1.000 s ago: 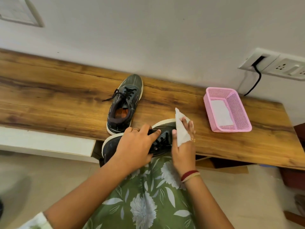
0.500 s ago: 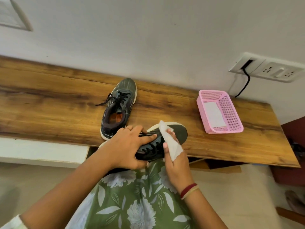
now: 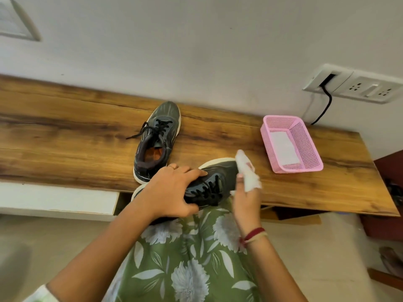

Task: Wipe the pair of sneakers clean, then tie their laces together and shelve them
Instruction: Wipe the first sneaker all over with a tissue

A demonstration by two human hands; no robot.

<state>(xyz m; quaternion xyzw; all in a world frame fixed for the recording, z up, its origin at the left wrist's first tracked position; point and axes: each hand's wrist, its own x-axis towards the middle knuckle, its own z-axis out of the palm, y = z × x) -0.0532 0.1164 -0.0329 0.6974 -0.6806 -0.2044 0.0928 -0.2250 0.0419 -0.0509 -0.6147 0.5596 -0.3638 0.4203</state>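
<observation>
Two dark grey sneakers with black laces and white soles are in view. One sneaker stands alone on the wooden shelf, toe toward the wall, its laces loose. The other sneaker lies across my lap at the shelf's front edge, toe pointing right. My left hand grips it over the tongue and heel, hiding its rear half. My right hand holds a white wipe wrapped over the fingers and presses it against the toe of this sneaker.
A pink mesh basket with a white wipe inside sits on the shelf to the right. A wall socket with a black cable hangs above it. Dark red furniture stands at the far right.
My right hand has slid the wipe from the laces out along the shoe to its toe. My left hand keeps its grip on the shoe.
</observation>
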